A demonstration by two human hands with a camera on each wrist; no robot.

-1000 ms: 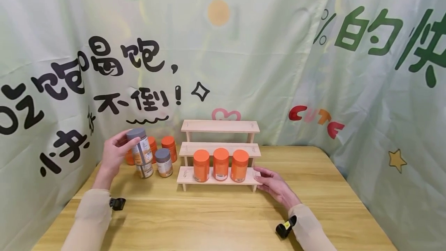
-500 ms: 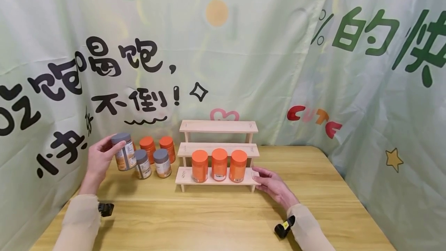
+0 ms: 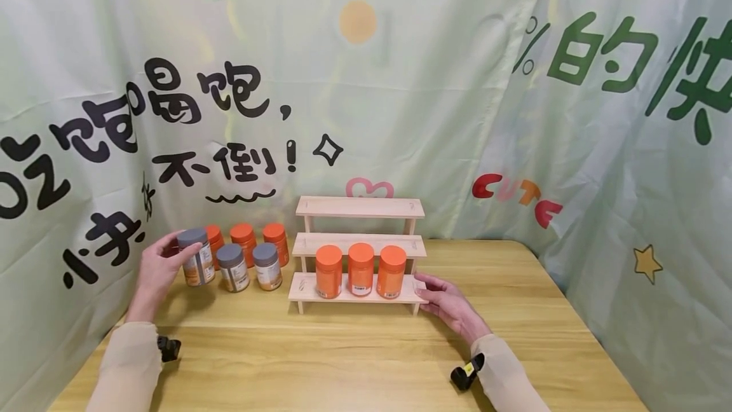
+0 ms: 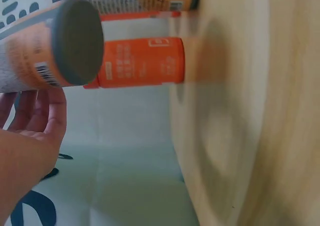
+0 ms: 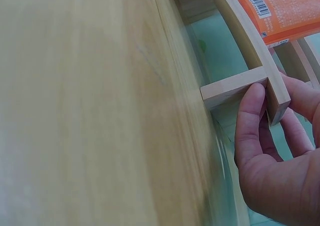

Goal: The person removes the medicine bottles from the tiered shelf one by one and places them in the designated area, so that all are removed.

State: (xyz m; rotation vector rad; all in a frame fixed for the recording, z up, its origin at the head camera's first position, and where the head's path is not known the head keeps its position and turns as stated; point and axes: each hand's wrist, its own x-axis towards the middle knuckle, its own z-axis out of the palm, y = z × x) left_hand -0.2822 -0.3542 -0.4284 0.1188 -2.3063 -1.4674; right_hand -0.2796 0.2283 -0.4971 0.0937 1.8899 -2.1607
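Note:
My left hand [image 3: 155, 275] grips a grey-lidded jar [image 3: 197, 266] with a white and orange label, at the left end of the front row of jars. In the left wrist view the base of this jar [image 4: 77, 43] hangs clear of the table, slightly tilted. Two more grey-lidded jars, one nearer [image 3: 233, 272] and one farther right [image 3: 267, 271], stand beside it. At the three-step wooden rack [image 3: 360, 207], my right hand [image 3: 452, 309] pinches the right end of the lowest step, thumb and fingers on opposite faces. Three orange jars [image 3: 361, 272] stand upright on that step.
Behind the grey-lidded jars stand three orange jars [image 3: 243, 243] in a row on the wooden table [image 3: 320, 361]. A printed cloth [image 3: 400, 113] hangs close behind the rack and along both sides. The rack's upper two steps carry nothing.
My left hand has moved the grey-lidded jar leftward and down, away from in front of the neighbouring grey-lidded jar. My right hand stays on the rack.

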